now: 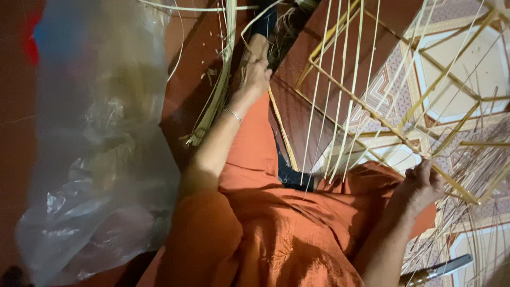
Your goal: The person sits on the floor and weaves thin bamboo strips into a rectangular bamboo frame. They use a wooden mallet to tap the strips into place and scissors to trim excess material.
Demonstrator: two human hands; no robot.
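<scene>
Bamboo frame (404, 101): a lattice of thin yellow-green sticks lay across the person's lap and over the patterned floor tiles (467, 64), its long splints running away from the body, slanting up and to the right.
Loose bamboo strips (218, 90): a bundle lay left of the frame on the red floor, its long axis running roughly parallel to the frame's splints.
Right hand (422, 183): nearer hand; fingers curled, clenched on the frame's near edge stick.
Left hand (254, 72): stretched far out, left of the frame, resting just beside the strips; whether it gripped one I cannot tell.
Plastic bag (95, 159): clear, crumpled, well left of the frame.
Knife (441, 270): below the frame, near the right forearm.
</scene>
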